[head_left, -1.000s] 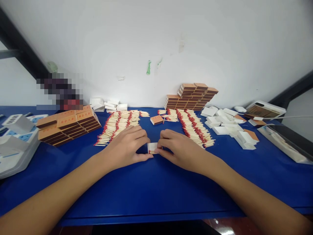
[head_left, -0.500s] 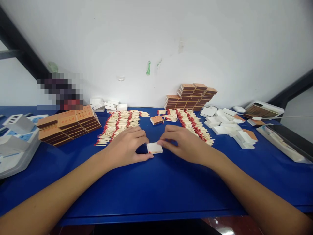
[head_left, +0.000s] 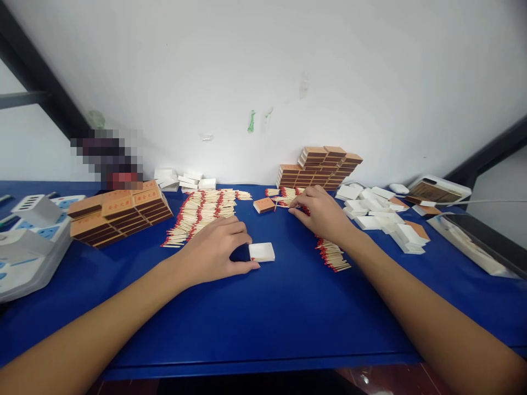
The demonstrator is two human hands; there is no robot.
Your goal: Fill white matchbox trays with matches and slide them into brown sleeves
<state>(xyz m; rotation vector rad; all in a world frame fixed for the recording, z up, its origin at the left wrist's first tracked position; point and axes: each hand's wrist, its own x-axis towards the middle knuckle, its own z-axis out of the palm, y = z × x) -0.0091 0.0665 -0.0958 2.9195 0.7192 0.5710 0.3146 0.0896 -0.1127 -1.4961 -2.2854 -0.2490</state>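
Note:
A small white matchbox tray (head_left: 262,252) lies on the blue table (head_left: 263,318) in front of me. My left hand (head_left: 216,247) rests beside it, fingers curled, thumb and forefinger touching its left end. My right hand (head_left: 323,211) is stretched forward over the right row of red-tipped matches (head_left: 329,253), fingers bent down onto the matches near the far end. What the fingertips hold is hidden. A single brown matchbox (head_left: 264,204) lies just left of that hand.
A second spread of matches (head_left: 201,211) lies to the left. Stacks of brown matchboxes stand at left (head_left: 119,211) and at the back (head_left: 319,166). Loose white trays (head_left: 382,214) lie at right. Power strips (head_left: 28,236) sit at the left edge.
My right hand has left the white tray and moved forward and right onto the match row. The left hand has stayed at the tray's left end.

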